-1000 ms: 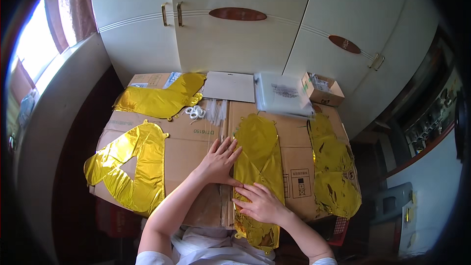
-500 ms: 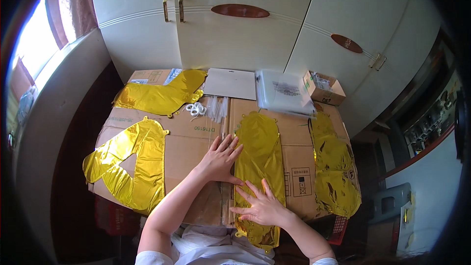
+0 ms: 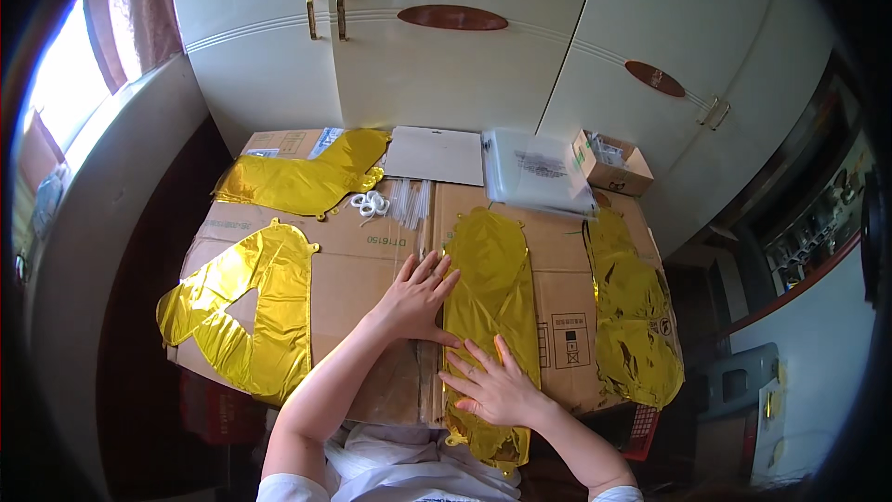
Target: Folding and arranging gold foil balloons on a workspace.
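A long flat gold foil balloon lies lengthwise in front of me, its near end hanging over the cardboard's front edge. My left hand is open at its left edge, fingers pointing away and fingertips on or beside the foil. Across the lower part of the same balloon rests my right hand, palm down with fingers spread. The left thumb comes close to the right fingertips. Neither hand grips anything; the palms hide part of the foil.
Flattened cardboard covers the table. Other gold foil balloons lie at left, back left and right. Farther back are white ribbon rolls, clear straws, a grey board, plastic bags and a small box.
My right hand has shifted very slightly on the foil, while the left stays nearly in place. The balloons lie as before.
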A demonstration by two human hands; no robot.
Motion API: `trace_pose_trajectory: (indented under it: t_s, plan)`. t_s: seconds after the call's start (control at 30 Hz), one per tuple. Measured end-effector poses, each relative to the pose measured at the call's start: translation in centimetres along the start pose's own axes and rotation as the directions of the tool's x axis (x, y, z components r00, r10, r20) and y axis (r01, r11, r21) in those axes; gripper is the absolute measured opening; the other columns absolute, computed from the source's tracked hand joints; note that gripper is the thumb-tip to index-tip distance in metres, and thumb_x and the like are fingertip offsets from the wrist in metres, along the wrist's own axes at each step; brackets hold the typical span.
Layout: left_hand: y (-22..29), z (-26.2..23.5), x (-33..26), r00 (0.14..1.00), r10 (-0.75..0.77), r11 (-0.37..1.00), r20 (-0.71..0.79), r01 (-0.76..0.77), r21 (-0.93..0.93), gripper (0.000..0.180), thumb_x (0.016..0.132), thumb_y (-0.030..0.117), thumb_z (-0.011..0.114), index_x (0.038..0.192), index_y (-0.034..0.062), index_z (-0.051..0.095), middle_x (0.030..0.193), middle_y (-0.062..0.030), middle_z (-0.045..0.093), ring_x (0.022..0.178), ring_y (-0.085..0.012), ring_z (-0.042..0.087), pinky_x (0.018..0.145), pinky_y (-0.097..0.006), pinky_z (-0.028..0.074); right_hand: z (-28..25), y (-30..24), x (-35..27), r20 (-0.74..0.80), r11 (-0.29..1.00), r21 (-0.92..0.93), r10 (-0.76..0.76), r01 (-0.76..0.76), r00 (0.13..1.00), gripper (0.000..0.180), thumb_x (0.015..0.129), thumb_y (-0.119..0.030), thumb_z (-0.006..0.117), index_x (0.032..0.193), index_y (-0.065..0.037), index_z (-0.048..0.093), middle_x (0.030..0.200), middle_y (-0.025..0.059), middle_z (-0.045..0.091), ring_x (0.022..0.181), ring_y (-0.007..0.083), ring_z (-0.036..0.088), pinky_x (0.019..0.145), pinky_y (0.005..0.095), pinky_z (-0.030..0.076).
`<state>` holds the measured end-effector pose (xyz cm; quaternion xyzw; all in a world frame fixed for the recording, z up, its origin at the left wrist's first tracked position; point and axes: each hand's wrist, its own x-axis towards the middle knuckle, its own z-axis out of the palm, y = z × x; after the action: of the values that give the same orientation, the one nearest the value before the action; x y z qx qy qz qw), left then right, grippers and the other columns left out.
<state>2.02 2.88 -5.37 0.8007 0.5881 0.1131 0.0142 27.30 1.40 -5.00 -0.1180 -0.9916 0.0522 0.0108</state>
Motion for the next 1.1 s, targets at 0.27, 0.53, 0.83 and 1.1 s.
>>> trace_pose_trajectory:
  t_s: [0.27,0.53,0.83,1.1]
  plan:
    - [0.0,0.0,0.0,1.000,-0.001,1.000,0.000,0.001,0.005,0.116,0.063,0.081,0.060,0.144,0.0017,0.036,0.149,-0.0232,0.032,0.142,-0.0404,0.022,0.115,-0.055,0.017,-0.3,0.0,0.2,0.006,0.999,0.045,0.006,-0.006,1.000,0.042,0.098,-0.051,0.036,0.138,-0.043,0.045,0.153,0.0010,0.032,0.144,0.0302,0.021,0.111,0.0674,0.012]
    - [0.2,-0.5,0.0,1.000,-0.012,0.998,0.004,0.012,0.056,0.117,0.063,0.082,0.059,0.144,0.0023,0.035,0.150,-0.0202,0.033,0.140,-0.0492,0.018,0.115,-0.055,0.015,-0.3,0.0,0.2,0.029,0.998,0.053,0.016,-0.018,0.999,0.042,0.098,-0.052,0.035,0.139,-0.045,0.044,0.154,0.0007,0.030,0.145,0.0307,0.020,0.111,0.0681,0.010]
    - [-0.8,0.4,0.7,0.999,-0.046,0.993,0.009,0.045,0.107,0.122,0.063,0.087,0.052,0.145,-0.0006,0.033,0.151,-0.0160,0.034,0.142,-0.0457,0.016,0.116,-0.054,0.011,-0.2,0.0,0.0,0.009,0.999,0.049,0.002,-0.002,1.000,0.042,0.098,-0.052,0.034,0.139,-0.046,0.044,0.155,0.0006,0.030,0.144,0.0316,0.021,0.110,0.0692,0.010]
    - [-1.3,-1.2,1.9,0.972,-0.103,0.986,0.213,0.071,0.152,0.129,0.060,0.087,0.055,0.149,-0.0001,0.022,0.156,-0.0143,0.022,0.145,-0.0408,0.009,0.117,-0.055,0.007,0.1,0.1,-0.1,-0.009,0.999,0.039,-0.003,0.003,1.000,0.042,0.098,-0.052,0.035,0.138,-0.046,0.044,0.154,-0.0021,0.031,0.143,0.0325,0.023,0.110,0.0687,0.011]
